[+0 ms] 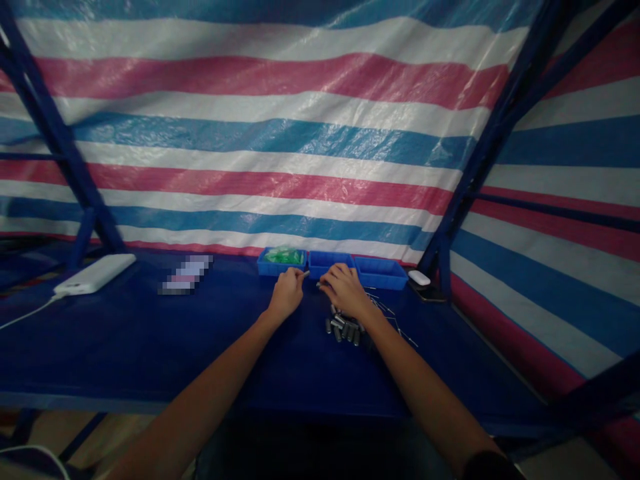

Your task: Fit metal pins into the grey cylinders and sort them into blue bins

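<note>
My left hand (286,292) is closed in a pinch on a small metal piece (305,273) that sticks out toward the right. My right hand (344,289) is curled, fingers together, right beside it; what it holds is too small to make out. Both hands hover over the dark blue table (150,347), just in front of three blue bins. A heap of small grey metal cylinders (343,329) lies under my right wrist. Thin metal pins (387,310) are scattered to the right of that hand.
The left blue bin (281,262) holds green plastic bags; the middle bin (327,263) and right bin (381,273) stand next to it. A white power bank (95,274) with a cable lies far left. A white case (419,278) rests by a blue frame post. A striped tarp hangs behind.
</note>
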Tool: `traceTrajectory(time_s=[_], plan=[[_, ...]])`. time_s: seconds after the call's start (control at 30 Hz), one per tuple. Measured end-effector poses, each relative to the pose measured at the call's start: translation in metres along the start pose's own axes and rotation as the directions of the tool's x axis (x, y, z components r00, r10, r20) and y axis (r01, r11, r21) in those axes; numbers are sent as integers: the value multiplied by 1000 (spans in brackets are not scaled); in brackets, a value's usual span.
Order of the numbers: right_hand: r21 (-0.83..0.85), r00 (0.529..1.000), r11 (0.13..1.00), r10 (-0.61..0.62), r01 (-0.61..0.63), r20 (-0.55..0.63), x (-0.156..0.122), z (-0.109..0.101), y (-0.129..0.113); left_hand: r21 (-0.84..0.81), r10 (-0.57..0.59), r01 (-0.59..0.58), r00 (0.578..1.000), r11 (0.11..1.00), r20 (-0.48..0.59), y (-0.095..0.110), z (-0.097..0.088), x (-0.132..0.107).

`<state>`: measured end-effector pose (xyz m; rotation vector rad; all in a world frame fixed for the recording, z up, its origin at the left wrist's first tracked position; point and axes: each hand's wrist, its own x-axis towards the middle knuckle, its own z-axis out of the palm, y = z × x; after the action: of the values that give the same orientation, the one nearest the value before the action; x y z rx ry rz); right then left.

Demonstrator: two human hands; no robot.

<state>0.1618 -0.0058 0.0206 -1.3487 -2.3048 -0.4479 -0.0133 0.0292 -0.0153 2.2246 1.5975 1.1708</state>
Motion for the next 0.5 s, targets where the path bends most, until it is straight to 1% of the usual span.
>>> traceTrajectory(time_s=[0.03,0.07,0.13,0.17,0.2,0.23,0.27,0.33,0.37,0.43,0.5], plan=[[-11,995,998,69,-69,-72,5,-3,6,-9,15,-15,1000,1000,-16,1,-1,0],[-16,977,987,158,-161,-141,10,-5,12,-16,32,-33,999,999,-23,3,-2,-1],[7,911,939,334,-343,-241,15,-7,22,-33,76,-77,997,997,-18,8,-2,-4],[32,884,919,387,-393,-261,14,-6,26,-44,102,-103,995,994,-8,10,-2,-6],[65,877,913,406,-403,-256,12,-4,27,-55,129,-128,992,990,5,12,-2,-8],[106,891,921,390,-376,-230,8,-2,28,-66,155,-154,988,986,19,15,-1,-10],[155,920,935,344,-318,-188,3,1,26,-75,176,-173,984,982,33,17,0,-12],[265,972,948,211,-179,-99,-9,3,19,-85,195,-189,979,978,63,21,2,-15],[307,986,943,155,-127,-68,-14,3,14,-85,196,-190,977,978,80,22,3,-15],[340,994,937,99,-80,-39,-20,2,4,-81,199,-191,973,978,112,24,4,-16],[326,996,943,85,-71,-29,-21,1,-4,-76,198,-189,970,979,138,25,3,-16]])
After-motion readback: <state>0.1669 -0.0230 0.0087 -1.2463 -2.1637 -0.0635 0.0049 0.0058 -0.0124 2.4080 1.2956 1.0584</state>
